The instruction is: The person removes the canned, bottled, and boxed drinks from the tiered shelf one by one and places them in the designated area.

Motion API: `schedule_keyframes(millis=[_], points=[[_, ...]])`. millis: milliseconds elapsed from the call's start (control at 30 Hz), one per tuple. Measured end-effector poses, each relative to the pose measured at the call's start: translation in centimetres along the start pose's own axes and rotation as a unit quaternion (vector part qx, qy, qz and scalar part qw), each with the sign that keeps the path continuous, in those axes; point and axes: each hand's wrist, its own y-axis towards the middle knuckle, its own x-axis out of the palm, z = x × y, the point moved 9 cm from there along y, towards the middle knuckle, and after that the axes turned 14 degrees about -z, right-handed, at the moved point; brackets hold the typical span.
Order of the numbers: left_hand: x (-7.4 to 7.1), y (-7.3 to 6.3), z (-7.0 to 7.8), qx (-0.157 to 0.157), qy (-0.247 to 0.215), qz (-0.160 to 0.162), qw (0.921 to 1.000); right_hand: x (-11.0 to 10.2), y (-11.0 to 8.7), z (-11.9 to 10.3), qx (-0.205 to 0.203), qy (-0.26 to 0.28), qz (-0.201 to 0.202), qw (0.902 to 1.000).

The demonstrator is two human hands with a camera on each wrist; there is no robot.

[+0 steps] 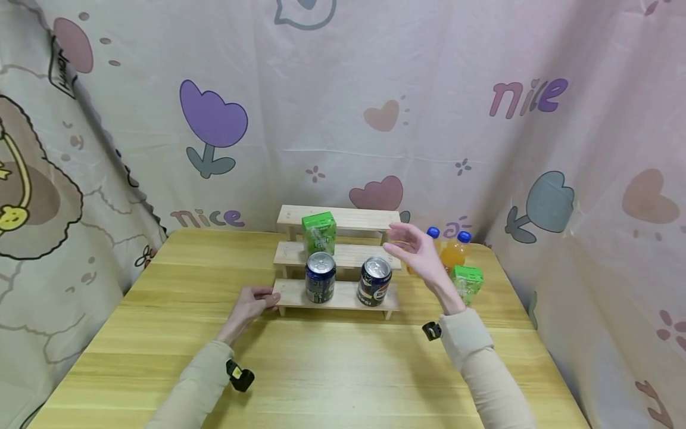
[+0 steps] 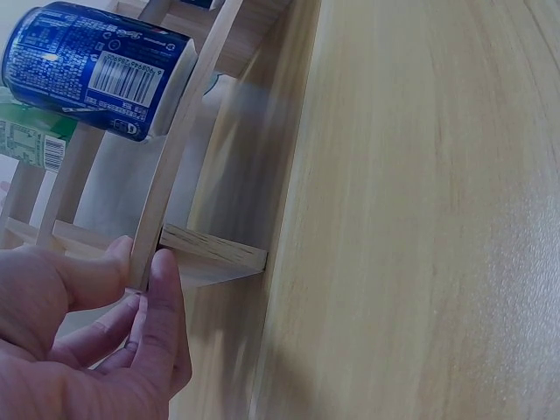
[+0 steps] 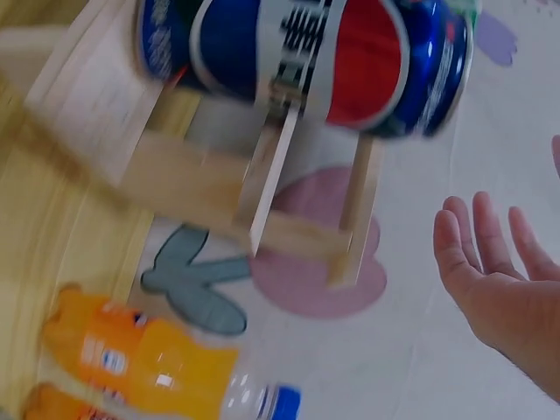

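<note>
A three-tier wooden stand (image 1: 343, 255) is on the table. Its bottom step carries two dark blue Pepsi cans, a left can (image 1: 320, 280) and a right can (image 1: 374, 283). On the middle step behind the left can is a green drink carton (image 1: 319, 233). My left hand (image 1: 252, 307) grips the left end of the bottom step, thumb (image 2: 118, 262) above and fingers beneath. Raised beside the stand's right side, my right hand (image 1: 418, 253) holds nothing, its fingers loosely bent. The right wrist view shows that hand (image 3: 503, 284) apart from the can.
Right of the stand are two orange drink bottles with blue caps, the nearer bottle (image 1: 453, 253) partly behind my right forearm. Another green carton (image 1: 468, 282) stands beside them. A printed curtain (image 1: 321, 119) hangs behind the wooden table (image 1: 332, 369).
</note>
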Motion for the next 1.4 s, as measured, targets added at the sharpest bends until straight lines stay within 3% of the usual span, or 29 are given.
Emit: schedule_keyframes(millis=[667,1400], points=[[-0.1,0.0,0.1,0.003,0.012,0.002,0.9999,6.7,5.4,-1.0,0.039,0.013,-0.121,0.9917],[0.1,0.0,0.0,0.007,-0.002,0.006,1.0,9.5,9.2,-0.3,0.046,0.069,-0.134,0.9875]])
